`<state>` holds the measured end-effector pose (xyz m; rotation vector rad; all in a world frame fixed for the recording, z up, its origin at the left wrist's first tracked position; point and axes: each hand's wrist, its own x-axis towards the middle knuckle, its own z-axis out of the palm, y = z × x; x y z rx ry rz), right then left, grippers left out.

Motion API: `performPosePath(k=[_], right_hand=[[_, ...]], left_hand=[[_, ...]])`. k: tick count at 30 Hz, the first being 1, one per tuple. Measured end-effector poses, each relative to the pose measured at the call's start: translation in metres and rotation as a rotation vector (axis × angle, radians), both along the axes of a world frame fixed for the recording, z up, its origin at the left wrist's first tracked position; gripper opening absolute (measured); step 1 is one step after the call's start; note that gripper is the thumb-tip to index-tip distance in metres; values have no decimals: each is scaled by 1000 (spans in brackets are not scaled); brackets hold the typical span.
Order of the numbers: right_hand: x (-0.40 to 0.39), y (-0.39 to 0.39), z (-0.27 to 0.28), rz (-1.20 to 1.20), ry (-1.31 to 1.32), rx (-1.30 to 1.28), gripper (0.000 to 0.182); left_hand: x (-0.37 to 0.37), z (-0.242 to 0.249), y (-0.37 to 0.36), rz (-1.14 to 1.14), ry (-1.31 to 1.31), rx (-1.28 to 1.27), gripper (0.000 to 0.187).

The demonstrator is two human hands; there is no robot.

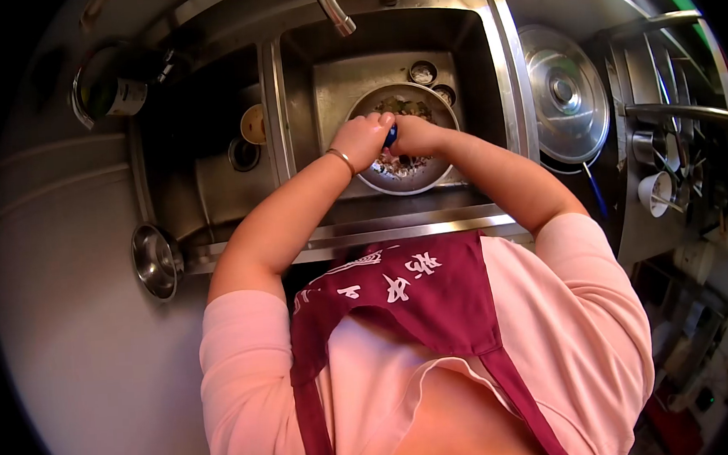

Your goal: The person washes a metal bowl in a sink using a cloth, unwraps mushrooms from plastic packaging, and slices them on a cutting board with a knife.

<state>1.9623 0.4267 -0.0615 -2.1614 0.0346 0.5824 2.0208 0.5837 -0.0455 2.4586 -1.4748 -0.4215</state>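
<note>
Both hands meet over a round metal bowl (pixel 438 169) in the right sink basin. My left hand (pixel 363 139), with a bracelet at the wrist, has its fingers closed around a small dark blue object (pixel 391 135). Touching the same object from the other side, my right hand (pixel 415 136) is also closed. What the blue object is cannot be made out. Inside the bowl lie greenish pieces (pixel 404 106) at the back and white and brown bits (pixel 400 168) at the front, partly hidden by my hands.
The faucet (pixel 334 11) hangs over the basin's back edge. Two small round containers (pixel 423 73) sit behind the bowl. A lidded pot (pixel 565 92) stands right of the sink. At the far left is a steel bowl (pixel 156 262); a white bowl (pixel 654 194) is at the right.
</note>
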Motion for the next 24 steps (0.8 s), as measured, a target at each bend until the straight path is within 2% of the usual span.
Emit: performPosePath(k=[1, 2, 3, 5, 6, 7, 8, 10, 11, 13, 14, 15, 17, 18, 19, 21, 23, 24], right_hand=[[1, -4, -5, -7, 146, 237, 54], [6, -7, 9, -71, 471, 402, 49], [4, -7, 12, -71, 473, 402, 49], [-1, -4, 18, -375, 557, 821, 34], [-3, -2, 31, -524, 561, 756, 44], [-6, -2, 32, -523, 561, 756, 44], [-8, -5, 31, -564, 519, 774, 51], [-14, -8, 37, -570, 416, 738, 64], [-19, -8, 32, -568, 412, 738, 64], [-32, -5, 18, -372, -52, 597, 63], [-35, -6, 52, -260, -63, 402, 57], [-35, -6, 52, -258, -63, 403, 57], [-37, -9, 51, -282, -186, 298, 54], [-33, -13, 42, -295, -335, 174, 53], [-30, -15, 34, -297, -338, 173, 53], [-27, -16, 18, -172, -666, -41, 50], [-24, -16, 5, -95, -581, 23, 49], [-19, -14, -1, -222, -233, 207, 48]], left_hand=[[-1, 2, 2, -1, 1, -2, 39], [-1, 3, 4, -48, -162, -119, 39], [-2, 3, 8, -96, -324, -234, 39], [2, -5, 12, -111, -325, -202, 41], [3, -10, 14, -35, -210, -264, 41], [4, -15, 16, 41, -94, -324, 42], [5, -25, 18, 41, -97, -325, 42], [6, -39, 23, 334, 272, -387, 38], [10, -28, 22, 335, 268, -388, 38], [20, 8, 19, 630, 1178, -41, 35], [20, 6, 21, 680, 1282, -69, 36], [21, 8, 24, 682, 1280, -70, 36], [21, 13, 27, 671, 1556, -168, 36], [21, 16, 28, 640, 1649, -205, 35], [21, 17, 28, 636, 1647, -205, 35], [19, 20, 29, 561, 1892, -366, 36], [17, 25, 29, 555, 1928, -419, 35], [17, 27, 30, 551, 1962, -476, 34]])
